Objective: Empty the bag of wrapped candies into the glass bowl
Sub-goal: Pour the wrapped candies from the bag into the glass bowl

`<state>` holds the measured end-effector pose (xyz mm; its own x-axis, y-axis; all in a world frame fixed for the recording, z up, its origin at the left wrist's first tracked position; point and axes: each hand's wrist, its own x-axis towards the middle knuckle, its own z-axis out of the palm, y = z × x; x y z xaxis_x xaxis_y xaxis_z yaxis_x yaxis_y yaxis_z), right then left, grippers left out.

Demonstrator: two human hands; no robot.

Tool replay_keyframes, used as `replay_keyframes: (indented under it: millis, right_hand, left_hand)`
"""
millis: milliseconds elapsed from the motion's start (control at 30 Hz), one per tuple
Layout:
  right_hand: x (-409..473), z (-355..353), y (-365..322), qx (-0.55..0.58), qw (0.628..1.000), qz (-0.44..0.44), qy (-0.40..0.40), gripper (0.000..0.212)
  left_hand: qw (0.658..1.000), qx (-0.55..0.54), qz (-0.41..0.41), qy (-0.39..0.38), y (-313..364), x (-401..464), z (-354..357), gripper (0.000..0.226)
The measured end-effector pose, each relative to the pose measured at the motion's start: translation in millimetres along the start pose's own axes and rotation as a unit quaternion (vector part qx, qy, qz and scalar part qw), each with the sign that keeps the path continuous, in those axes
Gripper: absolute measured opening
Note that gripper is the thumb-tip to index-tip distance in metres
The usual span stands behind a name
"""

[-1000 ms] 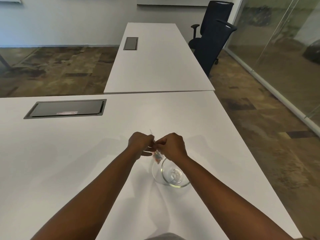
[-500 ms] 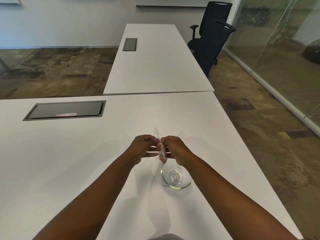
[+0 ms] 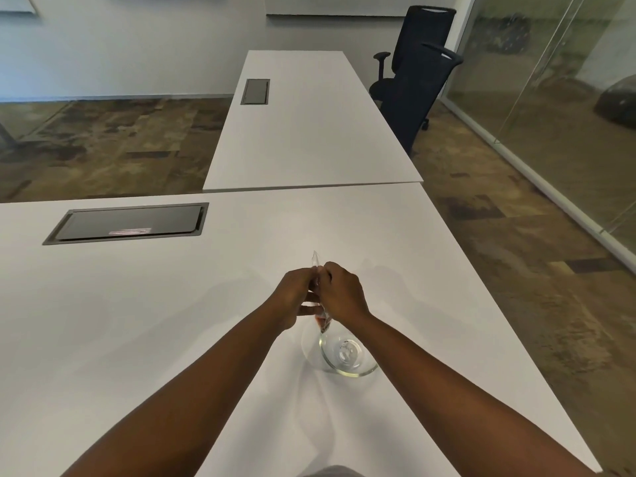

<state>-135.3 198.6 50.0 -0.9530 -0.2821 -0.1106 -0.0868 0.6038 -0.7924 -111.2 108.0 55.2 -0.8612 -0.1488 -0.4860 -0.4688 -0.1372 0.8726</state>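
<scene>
Bag [image 3: 318,270]: clear thin film, narrow and upright, its pointed top sticking out at 12 o'clock above the hands; reddish candies [image 3: 322,324] bunched in the hanging bottom end.
Bowl [image 3: 347,352]: clear glass, round, thick rim, nothing visible inside; it stands on the table at 6 o'clock from the hands, just below the bag's lower end.
Left grip [image 3: 296,297]: left hand pinching the bag's upper part from its 9 o'clock side, fingers curled under.
Right grip [image 3: 344,294]: right hand clenched on the same upper part from the 3 o'clock side, knuckles up, touching the left hand.
Bag versus grip: the film runs between both hands; the candy end hangs free beneath them, over the bowl's far rim. Whether it touches the rim cannot be told.
Table [image 3: 137,321]: smooth matte white, flat; a dark rectangular hatch [image 3: 127,223] well off at 10 o'clock.
Edges: the table's right edge runs near the bowl at 3 o'clock; wide bare surface toward 9 o'clock.
Beyond: a second white table [image 3: 309,125] butts on at 12 o'clock, two black chairs [image 3: 416,84] at 1 o'clock, a glass wall [image 3: 550,98] at 2 o'clock.
</scene>
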Motion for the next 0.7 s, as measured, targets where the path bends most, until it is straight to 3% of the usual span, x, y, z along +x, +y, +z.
replay_keyframes:
  millis: [200,433,600,700]
  right_hand:
    - [3,3,-3,0.210,0.972,0.100,-0.019,0.036]
    - [2,-4,-1,0.310,0.941,0.131,-0.033,0.038]
    - [4,-6,3,0.287,0.947,0.140,-0.042,0.035]
    - [5,-11,6,0.217,0.971,0.102,-0.004,0.037]
  left_hand:
    - [0.997,-0.042,0.053,0.035,-5,5,8,0.032]
    - [0.993,-0.105,0.046,0.036,-5,2,9,0.037]
    - [0.997,-0.039,0.056,0.039,-1,4,5,0.035]
    - [0.995,0.029,0.065,0.073,2,5,2,0.036]
